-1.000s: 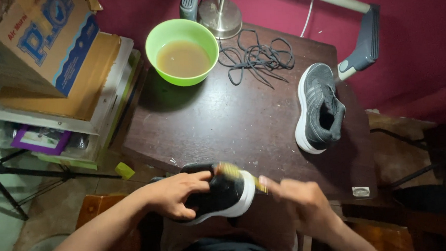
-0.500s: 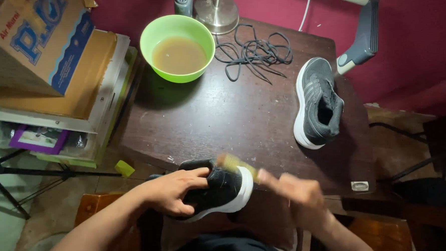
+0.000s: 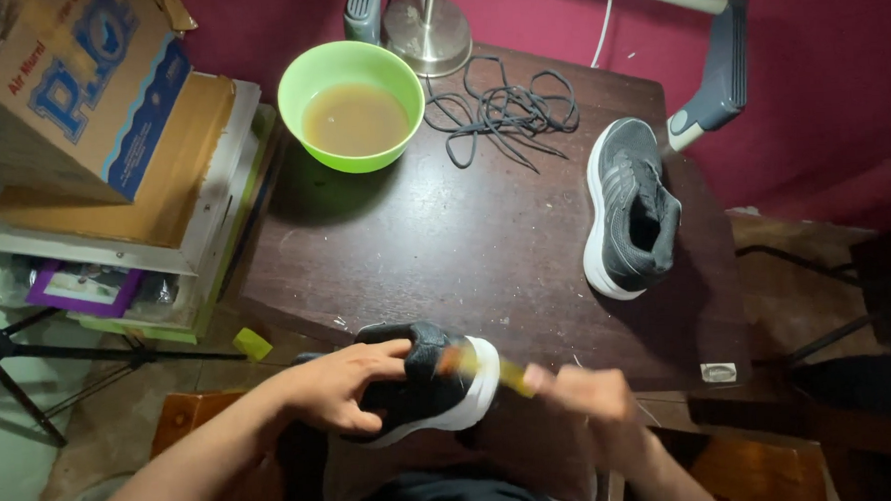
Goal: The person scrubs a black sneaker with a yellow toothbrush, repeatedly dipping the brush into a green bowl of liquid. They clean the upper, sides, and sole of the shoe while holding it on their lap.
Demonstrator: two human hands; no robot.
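Down low, left hand (image 3: 336,386) grips dark shoe (image 3: 426,387); right hand (image 3: 587,395) holds yellow brush (image 3: 491,369).

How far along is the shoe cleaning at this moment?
Done: the laces are out and lie loose on the table. In hand: the left hand holds one dark shoe while the right hand works a blurred yellow-handled brush at its toe. Left, probably: the second shoe, lying untouched by the bowl of murky water.
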